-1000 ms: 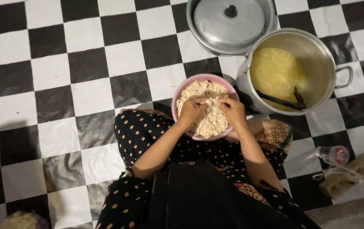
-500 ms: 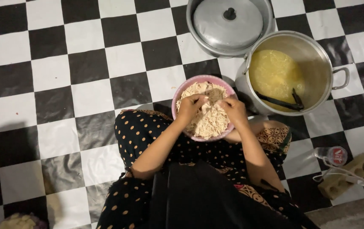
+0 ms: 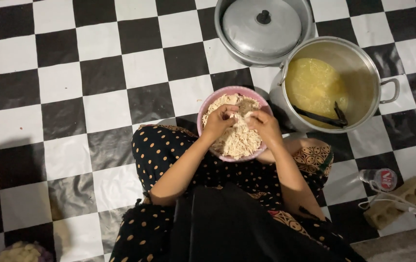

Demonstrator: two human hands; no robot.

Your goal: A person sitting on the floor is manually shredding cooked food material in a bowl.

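Both hands drawn closer, left hand [image 3: 219, 121], right hand [image 3: 265, 126] pinching shredded meat [image 3: 239, 138]

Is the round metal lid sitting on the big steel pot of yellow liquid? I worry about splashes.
No, the round metal lid rests on a second pot behind, while the big steel pot of yellow liquid stands open.

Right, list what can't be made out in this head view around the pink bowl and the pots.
- Fingertips of the left hand and right hand: buried in the pale shredded food, so the grip is unclear.
- Bottom of the pink bowl: covered by food.
- Dark utensil in the open pot: its lower end is sunk in yellow liquid.
- Covered pot: top cut by the frame edge, contents under the lid.
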